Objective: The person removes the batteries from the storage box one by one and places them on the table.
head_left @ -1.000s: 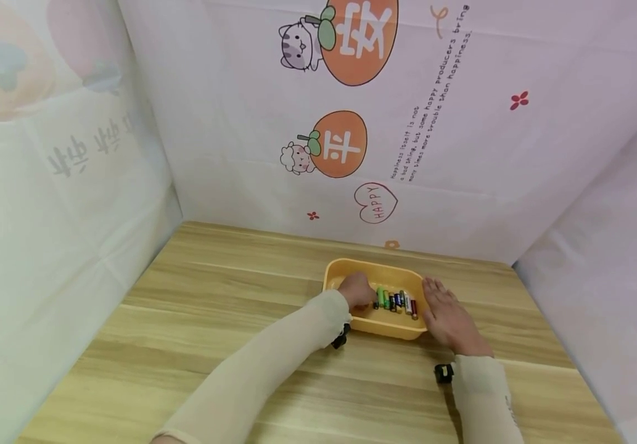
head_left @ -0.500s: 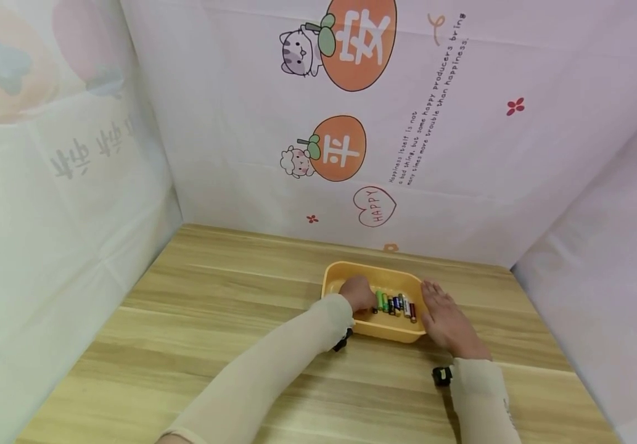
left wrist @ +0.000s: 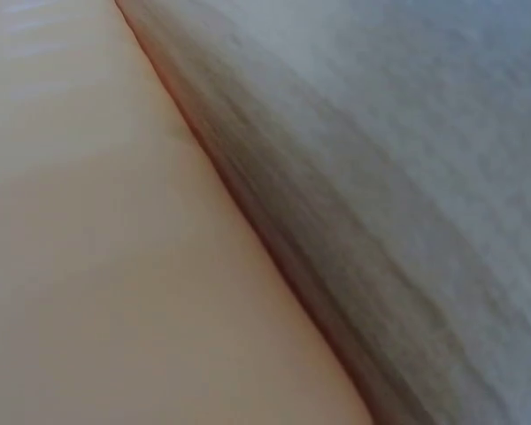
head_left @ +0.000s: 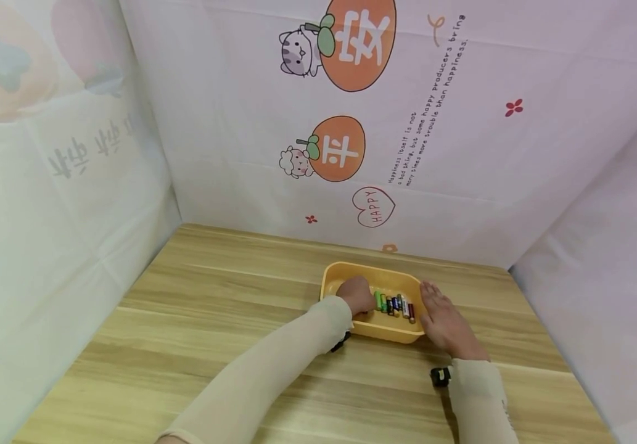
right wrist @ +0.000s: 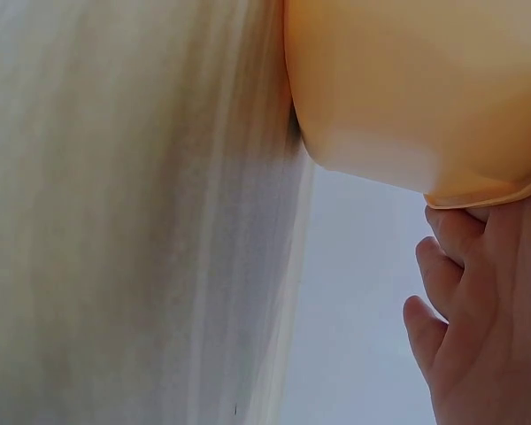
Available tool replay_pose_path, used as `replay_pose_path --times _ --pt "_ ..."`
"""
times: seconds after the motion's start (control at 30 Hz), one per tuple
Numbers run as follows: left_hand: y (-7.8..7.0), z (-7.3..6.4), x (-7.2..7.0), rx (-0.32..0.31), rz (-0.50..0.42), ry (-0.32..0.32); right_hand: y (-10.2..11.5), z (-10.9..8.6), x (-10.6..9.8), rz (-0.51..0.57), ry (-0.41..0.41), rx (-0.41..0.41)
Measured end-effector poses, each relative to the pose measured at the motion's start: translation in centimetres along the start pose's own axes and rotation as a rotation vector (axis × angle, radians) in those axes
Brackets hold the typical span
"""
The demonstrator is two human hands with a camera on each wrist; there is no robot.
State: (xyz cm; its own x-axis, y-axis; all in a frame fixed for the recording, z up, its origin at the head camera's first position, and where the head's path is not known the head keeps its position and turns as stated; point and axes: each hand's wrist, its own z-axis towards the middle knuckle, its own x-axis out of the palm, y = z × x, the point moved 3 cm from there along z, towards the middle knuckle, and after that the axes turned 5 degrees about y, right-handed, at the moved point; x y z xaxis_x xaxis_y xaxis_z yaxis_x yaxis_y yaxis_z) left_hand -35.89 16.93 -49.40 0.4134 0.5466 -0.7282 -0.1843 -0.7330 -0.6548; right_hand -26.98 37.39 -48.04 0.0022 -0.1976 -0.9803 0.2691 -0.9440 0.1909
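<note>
A yellow plastic bin (head_left: 387,333) sits on the table, with a row of small batteries (head_left: 394,304) inside, in green, dark, white and red. My left hand (head_left: 356,295) is down in the bin at the left end of the row, knuckles up and fingers curled. A dark battery end (head_left: 365,312) shows just under its fingers, which seem to pinch it; the rest is hidden by the hand. With straight fingers, my right hand (head_left: 447,322) rests on the bin's right end. In the right wrist view its fingers (right wrist: 442,274) lie right at the bin's rim.
The wood-grain table (head_left: 229,320) extends around the bin. White printed cloth (head_left: 240,123) hangs behind the table and on both sides. In the left wrist view the bin's outer wall (left wrist: 115,266) fills the left side.
My left hand has shifted slightly left along the row, and the dark battery at its fingertips has gone mostly under the hand. The right hand stays against the bin.
</note>
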Motion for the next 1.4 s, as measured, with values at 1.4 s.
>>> replay_pose_path --times 1.4 --pt "-0.3 -0.9 -0.7 -0.023 -0.551 0.110 0.0 0.1 -0.2 0.009 0.013 0.005"
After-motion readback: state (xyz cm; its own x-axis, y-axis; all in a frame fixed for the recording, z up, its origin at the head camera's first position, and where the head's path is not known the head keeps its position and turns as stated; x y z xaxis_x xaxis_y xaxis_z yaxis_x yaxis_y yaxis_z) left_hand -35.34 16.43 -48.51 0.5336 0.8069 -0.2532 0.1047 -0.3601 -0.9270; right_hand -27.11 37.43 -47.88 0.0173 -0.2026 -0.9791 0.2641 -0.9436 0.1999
